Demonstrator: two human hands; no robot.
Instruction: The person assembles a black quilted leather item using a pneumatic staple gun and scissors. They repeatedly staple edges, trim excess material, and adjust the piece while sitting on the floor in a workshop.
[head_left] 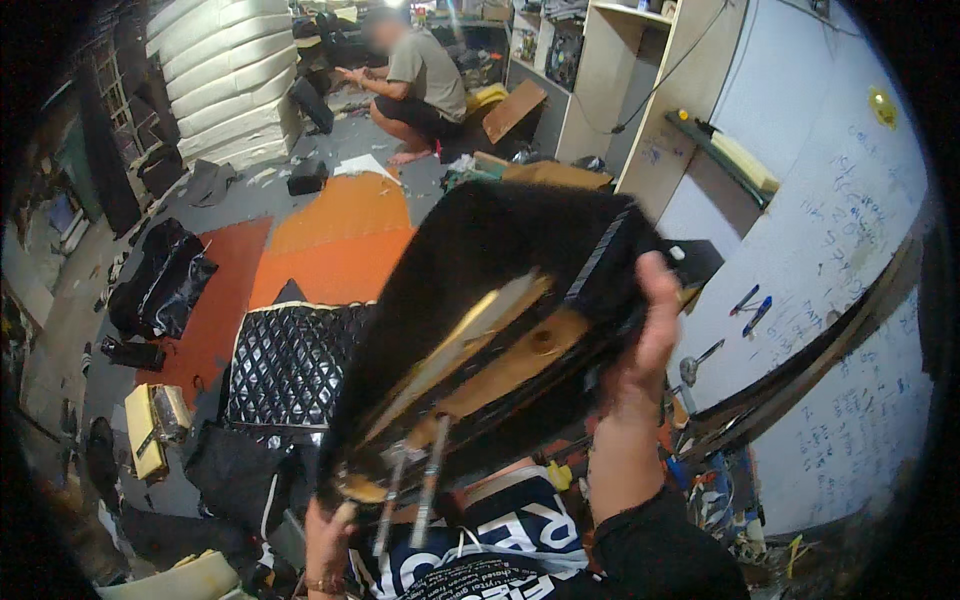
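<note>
A black fabric-covered padded piece [500, 235] is held up in front of me, tilted, with its underside facing me. In that underside a long slot shows tan foam or board, and two metal rods [430, 480] stick out towards me. It resembles a headrest, but its kind is not certain. My right hand [640, 360] grips the right end, thumb up along the edge, the other fingers hidden behind it. At the lower left corner my left hand [330, 540] is closed on the piece, mostly hidden by it.
A black quilted sheet [290, 365] lies on orange mats [335, 255]. Black bundles [165, 280] and a yellow block [145, 430] are on the left. A person [420, 75] squats beyond, near stacked white foam [225, 80]. On the right stands a whiteboard [800, 330] above tools.
</note>
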